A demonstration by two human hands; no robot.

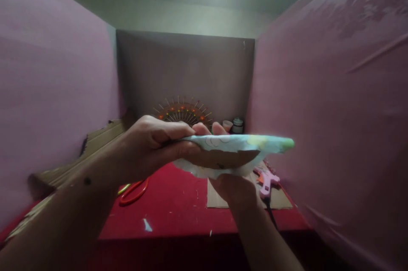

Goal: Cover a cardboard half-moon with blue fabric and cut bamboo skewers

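Note:
Held up above the red table is a thin piece with a light blue patterned covering (236,142) and a bare brown cardboard-like patch (223,159) on its near underside. Its pale lower edge looks uneven. My left hand (165,139) is closed on the left edge, thumb along the near underside. From below, my right hand (237,188) supports the same piece; its palm is mostly hidden. Two fingertips show past the far edge, seemingly those of my right hand.
A pink glue gun (268,182) lies on a cardboard sheet (219,196) at right. Red looped handles (135,194) rest on the red table (178,211) among white scraps. Folded cardboard (102,148) leans at left. Behind stand a fan-shaped stick decoration (183,109), a cup (227,125) and a jar (237,125).

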